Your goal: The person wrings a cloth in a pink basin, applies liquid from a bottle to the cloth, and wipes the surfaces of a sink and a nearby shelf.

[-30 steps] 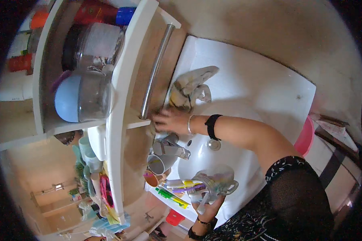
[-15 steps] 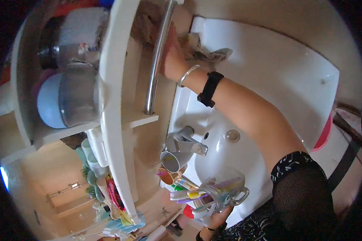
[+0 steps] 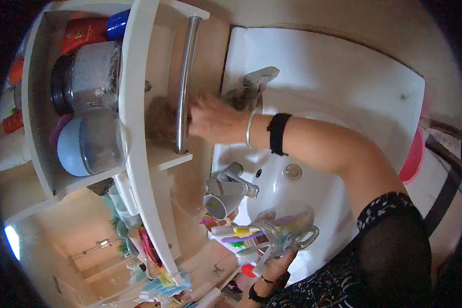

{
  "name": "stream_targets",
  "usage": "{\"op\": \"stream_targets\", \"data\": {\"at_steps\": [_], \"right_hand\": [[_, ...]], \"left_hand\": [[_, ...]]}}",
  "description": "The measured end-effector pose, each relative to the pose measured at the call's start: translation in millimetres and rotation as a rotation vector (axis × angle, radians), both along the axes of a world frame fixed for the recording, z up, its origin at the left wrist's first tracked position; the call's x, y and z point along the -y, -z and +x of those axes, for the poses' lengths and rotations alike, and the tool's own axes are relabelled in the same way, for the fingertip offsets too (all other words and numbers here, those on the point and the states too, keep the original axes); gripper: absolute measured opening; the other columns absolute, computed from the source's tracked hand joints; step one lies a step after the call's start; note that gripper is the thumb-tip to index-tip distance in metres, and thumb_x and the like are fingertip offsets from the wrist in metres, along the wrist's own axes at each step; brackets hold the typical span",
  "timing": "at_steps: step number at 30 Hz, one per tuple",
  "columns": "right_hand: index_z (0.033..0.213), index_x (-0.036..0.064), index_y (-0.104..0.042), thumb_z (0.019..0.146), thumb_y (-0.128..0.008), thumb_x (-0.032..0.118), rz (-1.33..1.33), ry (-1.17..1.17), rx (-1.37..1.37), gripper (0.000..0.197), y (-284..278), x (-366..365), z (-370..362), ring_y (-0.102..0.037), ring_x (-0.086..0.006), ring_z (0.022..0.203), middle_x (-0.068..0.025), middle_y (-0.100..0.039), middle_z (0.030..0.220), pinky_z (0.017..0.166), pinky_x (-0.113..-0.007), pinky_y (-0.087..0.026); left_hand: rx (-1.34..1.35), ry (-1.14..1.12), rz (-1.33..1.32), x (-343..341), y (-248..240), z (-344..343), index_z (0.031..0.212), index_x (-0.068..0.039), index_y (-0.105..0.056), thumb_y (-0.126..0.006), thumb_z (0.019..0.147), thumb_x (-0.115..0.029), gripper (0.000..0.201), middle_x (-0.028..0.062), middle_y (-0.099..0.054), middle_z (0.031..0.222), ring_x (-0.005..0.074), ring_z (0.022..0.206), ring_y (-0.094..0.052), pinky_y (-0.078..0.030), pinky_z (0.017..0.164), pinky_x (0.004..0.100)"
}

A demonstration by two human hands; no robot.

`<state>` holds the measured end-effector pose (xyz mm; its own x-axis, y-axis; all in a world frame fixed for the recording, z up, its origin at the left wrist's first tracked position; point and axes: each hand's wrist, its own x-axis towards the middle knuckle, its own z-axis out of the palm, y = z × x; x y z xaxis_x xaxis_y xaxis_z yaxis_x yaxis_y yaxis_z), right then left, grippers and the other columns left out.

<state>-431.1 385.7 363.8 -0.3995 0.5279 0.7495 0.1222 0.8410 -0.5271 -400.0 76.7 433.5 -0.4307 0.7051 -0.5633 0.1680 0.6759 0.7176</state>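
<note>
My right hand (image 3: 215, 120), smeared by motion, reaches behind a chrome rail (image 3: 186, 84) beneath the wall cabinet. Its fingers are closed on a blurred brown cloth (image 3: 161, 119) against the surface there. At the bottom, my left hand (image 3: 278, 264) grips a clear mug (image 3: 292, 226) with a handle; the mug lies tilted over the basin edge, holding several toothbrushes (image 3: 246, 232). A crumpled grey cloth (image 3: 259, 77) rests on the white washbasin (image 3: 344, 77) beyond my right hand. The tap (image 3: 233, 182) stands between my two hands.
A grey cup (image 3: 223, 206) and an orange cup (image 3: 209, 222) stand beside the tap. Jars (image 3: 95, 146) and bottles fill the cabinet (image 3: 138, 102) on the left. A pink basin (image 3: 413, 156) sits at the far right, below the washbasin.
My right hand has moved down and left along the rail with the brown cloth. My left hand keeps its hold on the mug. The view has shifted slightly.
</note>
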Motion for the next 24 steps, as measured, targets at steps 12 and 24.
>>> {"op": "stream_targets", "data": {"at_steps": [12,24], "right_hand": [[0.088,0.0039,-0.057,0.074,-0.049,0.008,0.181,0.053,-0.267,0.017,-17.2,-7.5,6.9,-0.049,-0.0325,0.1,-0.0176,-0.053,0.099,0.087,-0.044,-0.04],[0.127,0.0172,-0.036,0.069,-0.052,0.004,-0.097,0.198,-0.292,0.062,-66.3,-29.2,127.8,-0.048,-0.0333,0.097,-0.0177,-0.042,0.112,0.082,-0.039,-0.044]], "left_hand": [[-0.121,-0.027,0.101,-16.7,8.1,15.7,0.108,0.002,-0.048,-0.072,0.064,-0.004,0.051,0.0085,-0.056,0.099,0.0176,0.087,-0.055,-0.048,0.075,0.0302],[-0.098,-0.041,0.367,-80.9,31.2,20.1,0.111,0.0,-0.046,-0.073,0.067,-0.014,0.053,0.0084,-0.054,0.105,0.0185,0.093,-0.053,-0.041,0.084,0.0309]]}}
